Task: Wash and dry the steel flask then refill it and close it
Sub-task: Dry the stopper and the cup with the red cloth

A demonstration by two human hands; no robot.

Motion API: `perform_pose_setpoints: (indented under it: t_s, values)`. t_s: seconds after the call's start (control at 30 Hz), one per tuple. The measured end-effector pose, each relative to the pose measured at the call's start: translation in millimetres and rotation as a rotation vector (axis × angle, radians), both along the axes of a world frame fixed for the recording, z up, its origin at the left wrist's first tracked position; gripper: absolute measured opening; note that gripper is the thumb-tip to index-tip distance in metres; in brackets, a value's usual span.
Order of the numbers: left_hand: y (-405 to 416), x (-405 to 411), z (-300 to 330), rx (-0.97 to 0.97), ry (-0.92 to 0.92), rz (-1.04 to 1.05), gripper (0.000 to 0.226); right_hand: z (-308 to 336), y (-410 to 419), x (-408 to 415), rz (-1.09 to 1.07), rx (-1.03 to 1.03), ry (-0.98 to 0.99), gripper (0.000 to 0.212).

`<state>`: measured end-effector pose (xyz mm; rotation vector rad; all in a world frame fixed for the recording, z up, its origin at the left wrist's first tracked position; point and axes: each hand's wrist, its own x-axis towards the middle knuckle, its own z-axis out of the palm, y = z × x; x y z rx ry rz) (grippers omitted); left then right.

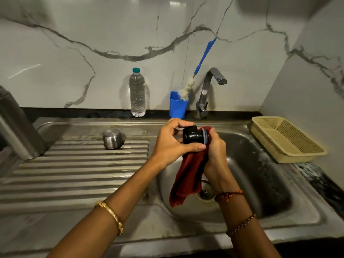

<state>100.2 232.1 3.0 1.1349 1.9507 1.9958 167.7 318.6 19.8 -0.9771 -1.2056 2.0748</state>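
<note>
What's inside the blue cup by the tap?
A bottle brush stands in the blue cup, with its fluffy bristles and blue handle sticking out. The cup's wall hides its lower end and anything else inside.

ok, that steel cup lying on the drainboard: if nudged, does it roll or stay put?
The steel cup lies tilted on its side across the ribbed drainboard, so it would probably roll in a curve. The ridges may catch it a little. It looks thin and hollow, so likely light; the surface shows a wet sheen, perhaps slippery.
</note>
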Motion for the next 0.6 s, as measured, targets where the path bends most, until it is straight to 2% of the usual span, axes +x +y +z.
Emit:
perform_pose_setpoints:
  t_s: [0.13,0.23,0.43,0.5,0.57,0.6]
  values:
    - [-17,-12,-9,-0.018,0.025,0.151,0.051,-9,-17,-6,0.125,-0.114,-0.062,0.036]
    - [-36,-27,-17,-0.011,-0.062,0.219,0.043,-20,-38,-14,0.173,-0.122,-0.102,0.043]
    - [-93,-79,-28,-0.076,-0.234,0.244,0.037,-25,-72,-29,0.130,-0.092,-0.003,0.041]
    - [-119,-97,-30,-0.083,-0.306,0.287,0.039,-17,-81,-38,0.184,-0.102,0.056,0.032]
    - [-146,-118,-26,-0.136,-0.287,0.356,0.046,-6,-93,-51,0.227,-0.074,0.128,0.011]
    - [-160,-129,-22,-0.170,-0.269,0.382,0.049,-2,-100,-60,0.240,-0.042,0.144,0.011]
